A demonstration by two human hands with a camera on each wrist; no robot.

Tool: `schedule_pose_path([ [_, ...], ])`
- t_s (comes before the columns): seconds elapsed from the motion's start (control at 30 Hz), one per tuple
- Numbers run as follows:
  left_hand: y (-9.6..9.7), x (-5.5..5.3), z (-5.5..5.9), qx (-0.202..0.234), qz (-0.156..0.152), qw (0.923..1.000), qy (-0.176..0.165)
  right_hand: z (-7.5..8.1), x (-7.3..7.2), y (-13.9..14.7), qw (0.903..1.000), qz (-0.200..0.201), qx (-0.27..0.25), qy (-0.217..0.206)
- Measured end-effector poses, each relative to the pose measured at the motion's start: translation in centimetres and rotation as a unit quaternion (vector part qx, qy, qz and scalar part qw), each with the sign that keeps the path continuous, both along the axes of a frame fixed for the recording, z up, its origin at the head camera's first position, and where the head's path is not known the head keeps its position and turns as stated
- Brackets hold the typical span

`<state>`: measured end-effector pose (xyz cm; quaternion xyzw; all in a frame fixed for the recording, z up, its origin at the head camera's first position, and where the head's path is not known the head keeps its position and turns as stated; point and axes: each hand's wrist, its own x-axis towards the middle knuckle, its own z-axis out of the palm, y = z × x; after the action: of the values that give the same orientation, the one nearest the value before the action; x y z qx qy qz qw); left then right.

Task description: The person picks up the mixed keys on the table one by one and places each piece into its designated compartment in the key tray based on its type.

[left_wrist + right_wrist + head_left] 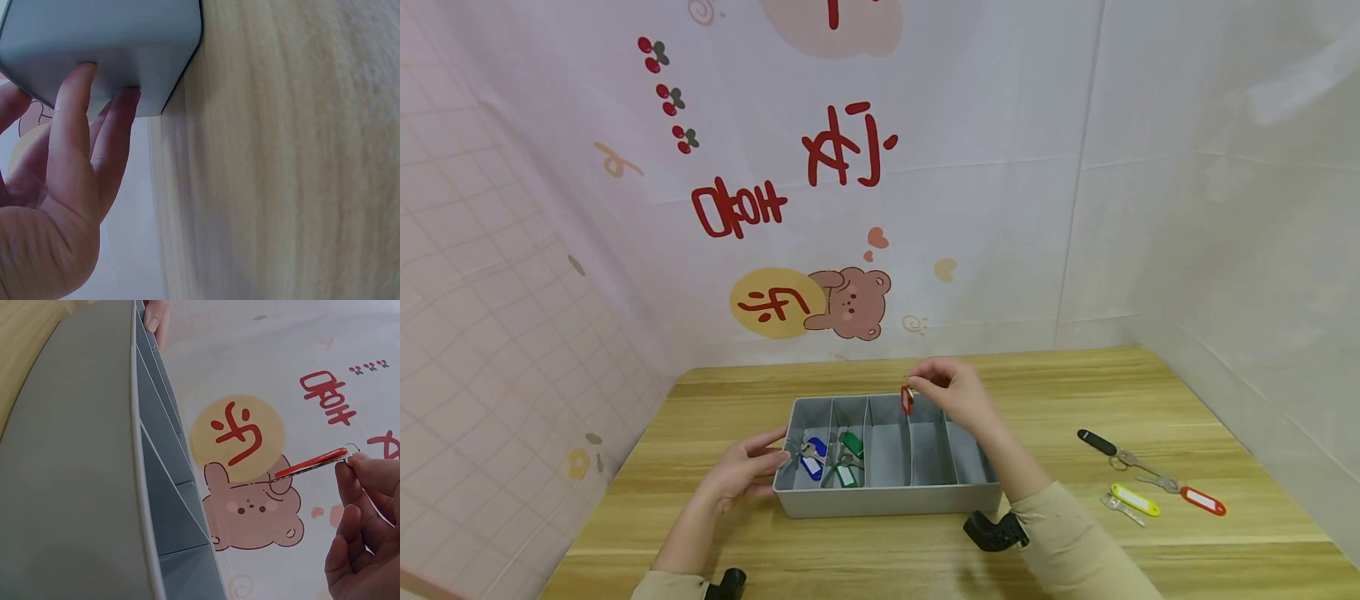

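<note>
Red key tag point(906, 401) hangs just below the pinching right hand point(953, 393), above the grey box point(887, 502) the left hand point(745, 468) grips.

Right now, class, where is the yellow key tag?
In the head view, the yellow tag lies at right on the table, between the gray box and a red tag.

We see the right hand point(375, 553) pinching a thin red tag point(312, 464) at its metal ring point(353, 447), near a long grey compartment box point(81, 456); the left hand point(157, 320) touches its far end.
</note>
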<state>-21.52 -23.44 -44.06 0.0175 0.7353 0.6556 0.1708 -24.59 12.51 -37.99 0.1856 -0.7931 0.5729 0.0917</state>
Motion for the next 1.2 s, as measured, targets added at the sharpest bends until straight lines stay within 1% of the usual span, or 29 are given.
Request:
schedule_pose_path([
  [0.23, 0.0, 0.0, 0.0, -0.006, 0.002, 1.0, 0.001, -0.1, -0.1, -0.6, 1.0, 0.006, 0.004, -0.003],
  [0.53, 0.0, 0.0, 0.0, -0.003, 0.002, 1.0, 0.001, -0.5, -0.4, -1.3, 0.9987, -0.004, 0.049, -0.008],
  [0.87, 0.1, 0.1, 0.0, -0.008, 0.003, 1.0, 0.003, -0.7, -0.7, -2.0, 0.9978, 0.01, 0.056, -0.035],
  [1.2, 0.0, 0.0, -0.1, -0.005, 0.002, 1.0, 0.0, -0.6, -0.7, -2.4, 0.9958, 0.01, 0.073, -0.053],
])
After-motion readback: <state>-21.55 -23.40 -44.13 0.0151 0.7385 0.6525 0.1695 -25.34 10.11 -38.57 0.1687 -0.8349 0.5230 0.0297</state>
